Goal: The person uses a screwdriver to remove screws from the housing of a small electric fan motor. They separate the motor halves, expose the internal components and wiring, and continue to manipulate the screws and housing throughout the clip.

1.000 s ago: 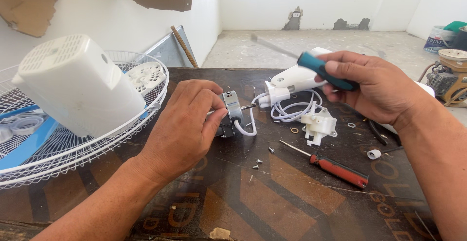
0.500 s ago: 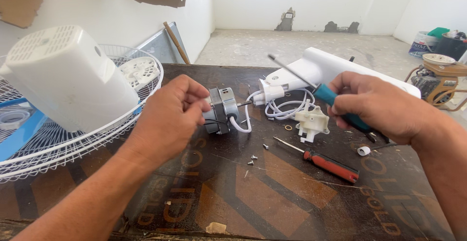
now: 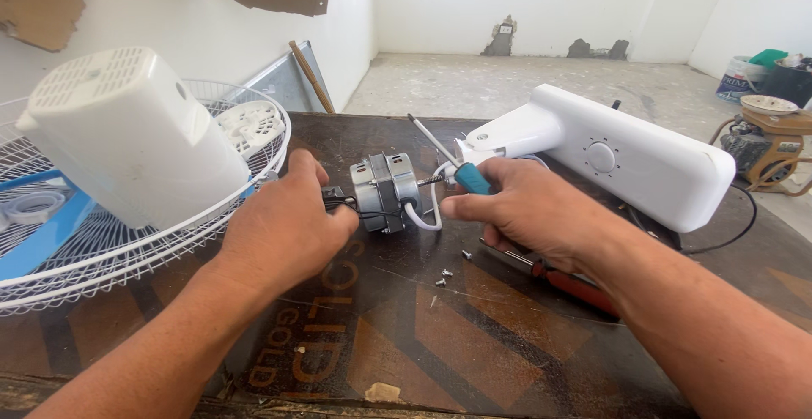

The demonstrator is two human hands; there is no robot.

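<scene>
**Fan motor and screwdriver at mid-table**

Your small fan motor (image 3: pixel 385 192) is a metal block with silvery end plates and a dark band around its middle. It lies on its side on the dark tabletop, shaft pointing right, and a white wire loops down from its right end. Your blue-handled screwdriver (image 3: pixel 448 158) sits just to the right of the motor, tilted, its thin metal shaft pointing up and to the left.

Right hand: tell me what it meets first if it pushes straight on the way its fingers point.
The right hand points left, so it would probably meet the small fan motor first; depth is uncertain.
</scene>
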